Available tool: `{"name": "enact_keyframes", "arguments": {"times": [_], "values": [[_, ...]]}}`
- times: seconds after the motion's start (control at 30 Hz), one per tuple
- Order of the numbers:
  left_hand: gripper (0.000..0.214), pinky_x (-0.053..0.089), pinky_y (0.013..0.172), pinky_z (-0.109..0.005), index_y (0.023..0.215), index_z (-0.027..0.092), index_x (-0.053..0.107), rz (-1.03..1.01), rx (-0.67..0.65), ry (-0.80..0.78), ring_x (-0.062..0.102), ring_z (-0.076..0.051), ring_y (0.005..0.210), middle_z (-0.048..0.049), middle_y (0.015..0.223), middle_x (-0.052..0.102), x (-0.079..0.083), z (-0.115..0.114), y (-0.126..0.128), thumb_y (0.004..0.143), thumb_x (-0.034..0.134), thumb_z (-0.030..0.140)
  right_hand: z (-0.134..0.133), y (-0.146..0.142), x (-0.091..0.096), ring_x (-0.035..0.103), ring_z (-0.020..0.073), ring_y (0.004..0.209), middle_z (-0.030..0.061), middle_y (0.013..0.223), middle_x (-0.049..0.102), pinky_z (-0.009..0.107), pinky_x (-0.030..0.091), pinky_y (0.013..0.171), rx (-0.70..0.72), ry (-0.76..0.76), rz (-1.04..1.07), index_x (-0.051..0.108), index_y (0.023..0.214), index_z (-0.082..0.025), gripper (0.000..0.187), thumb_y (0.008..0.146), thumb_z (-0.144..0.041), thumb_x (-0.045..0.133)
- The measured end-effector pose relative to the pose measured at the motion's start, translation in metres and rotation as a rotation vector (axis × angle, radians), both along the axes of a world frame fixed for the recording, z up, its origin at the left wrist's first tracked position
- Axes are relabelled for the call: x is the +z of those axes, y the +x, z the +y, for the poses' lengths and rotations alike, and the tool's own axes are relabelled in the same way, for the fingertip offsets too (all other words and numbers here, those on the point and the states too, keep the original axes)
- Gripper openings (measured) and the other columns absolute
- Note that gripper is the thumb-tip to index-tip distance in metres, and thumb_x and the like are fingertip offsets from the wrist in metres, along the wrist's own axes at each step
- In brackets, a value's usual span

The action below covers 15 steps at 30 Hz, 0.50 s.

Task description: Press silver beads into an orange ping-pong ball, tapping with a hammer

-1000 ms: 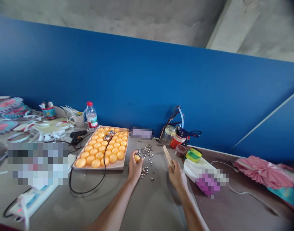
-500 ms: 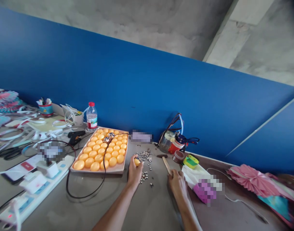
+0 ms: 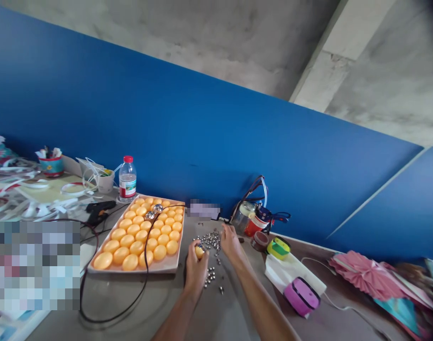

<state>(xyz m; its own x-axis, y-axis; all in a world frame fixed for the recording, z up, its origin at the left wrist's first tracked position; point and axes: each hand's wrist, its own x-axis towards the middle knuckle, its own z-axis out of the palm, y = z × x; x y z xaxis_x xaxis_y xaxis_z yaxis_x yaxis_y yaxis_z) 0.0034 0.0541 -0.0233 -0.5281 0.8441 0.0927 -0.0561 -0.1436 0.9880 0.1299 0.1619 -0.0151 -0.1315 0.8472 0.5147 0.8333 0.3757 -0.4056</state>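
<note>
My left hand [image 3: 196, 270] is wrapped round an orange ball [image 3: 199, 252] with something shiny and dark on its top. My right hand [image 3: 232, 240] reaches over the far right side of a scatter of small silver beads [image 3: 211, 240]. Its fingers are drawn together; whatever they pinch, if anything, is too small to make out. More silver beads [image 3: 209, 275] lie just right of my left hand. A dark tool head [image 3: 241, 240] shows beside my right wrist, its handle hidden by the arm.
Left stands a shallow box [image 3: 134, 269] of orange balls, two silver-covered, with a black cable [image 3: 145, 279] across it. Behind it is a water bottle [image 3: 127, 182]. Right are a glass jar [image 3: 243, 218], a brown-red pot [image 3: 260, 240], a yellow-green case [image 3: 279, 247] and a purple case [image 3: 301, 296].
My right hand has let go of the wooden tool handle and moved forward and left to the beads. My left hand still holds the orange ball. The view has shifted slightly.
</note>
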Motion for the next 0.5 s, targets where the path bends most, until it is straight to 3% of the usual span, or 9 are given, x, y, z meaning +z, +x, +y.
{"name": "enact_keyframes", "arguments": {"times": [0.2, 0.37, 0.5], "values": [[0.04, 0.046, 0.081, -0.033, 0.105, 0.017, 0.055, 0.015, 0.029, -0.01, 0.059, -0.02, 0.089, -0.0084, 0.1, 0.061, -0.003, 0.002, 0.004, 0.068, 0.057, 0.03, 0.039, -0.011, 0.002, 0.054, 0.0207, 0.104, 0.0136, 0.111, 0.059, 0.029, 0.04, 0.091, -0.03, -0.121, -0.213, 0.052, 0.128, -0.015, 0.054, 0.077, -0.004, 0.038], [0.039, 0.045, 0.085, -0.034, 0.104, 0.017, 0.055, 0.018, 0.016, -0.038, 0.058, -0.021, 0.094, -0.0098, 0.105, 0.06, -0.002, 0.0, 0.005, 0.068, 0.057, 0.029, 0.049, -0.017, 0.009, 0.056, 0.0204, 0.097, 0.0109, 0.105, 0.058, 0.027, 0.04, 0.084, -0.035, -0.195, -0.364, 0.047, 0.133, -0.022, 0.059, 0.077, -0.003, 0.038], [0.039, 0.047, 0.08, -0.033, 0.105, 0.017, 0.055, 0.008, 0.025, -0.048, 0.059, -0.021, 0.09, -0.0088, 0.102, 0.062, 0.0, 0.0, 0.004, 0.068, 0.057, 0.028, 0.051, -0.022, 0.015, 0.056, 0.0195, 0.097, 0.0111, 0.106, 0.058, 0.027, 0.04, 0.084, -0.024, -0.216, -0.333, 0.048, 0.132, -0.02, 0.055, 0.08, -0.005, 0.038]]}}
